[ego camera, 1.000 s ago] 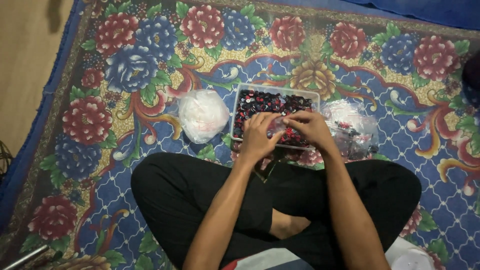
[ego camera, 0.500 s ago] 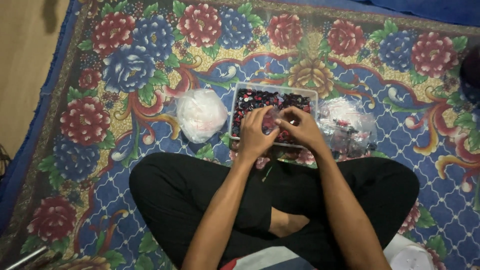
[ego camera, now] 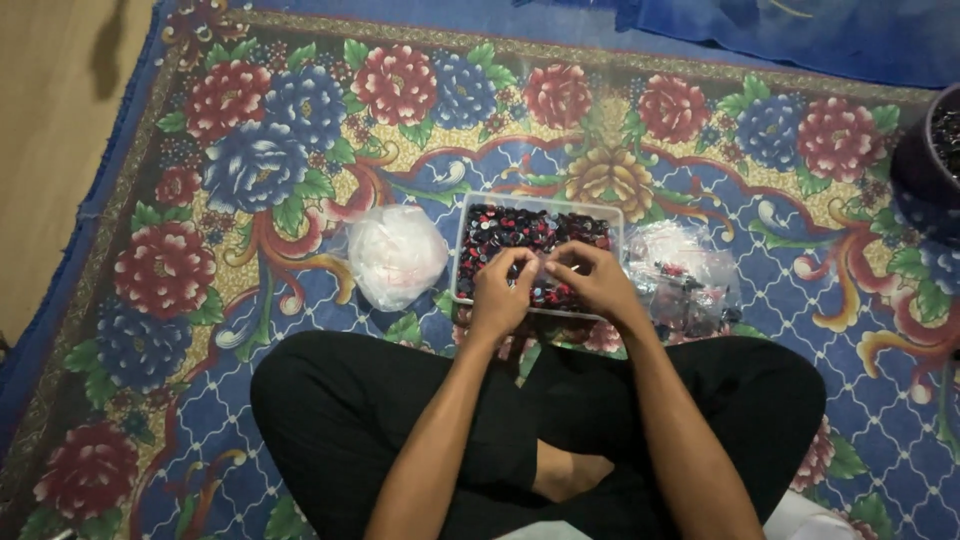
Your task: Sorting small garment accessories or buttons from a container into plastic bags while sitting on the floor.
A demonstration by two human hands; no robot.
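1. Sitting cross-legged on a flowered carpet [ego camera: 250, 170], the person has open carpet to the far left; a tan floor [ego camera: 50, 150] borders the carpet's left edge.
2. A white plastic bag [ego camera: 396, 255] lies just left of the clear tray [ego camera: 538, 212]; a clear bag of dark pieces [ego camera: 685, 280] lies just right.
3. The tray, in front of the knees, holds many small dark and red pieces.
4. The left hand [ego camera: 500, 292] and right hand [ego camera: 597, 282] meet over its near edge, fingers curled close together; what they pinch cannot be told.

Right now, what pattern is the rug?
Floral: red and blue flowers on the rug, clearest in the head view.
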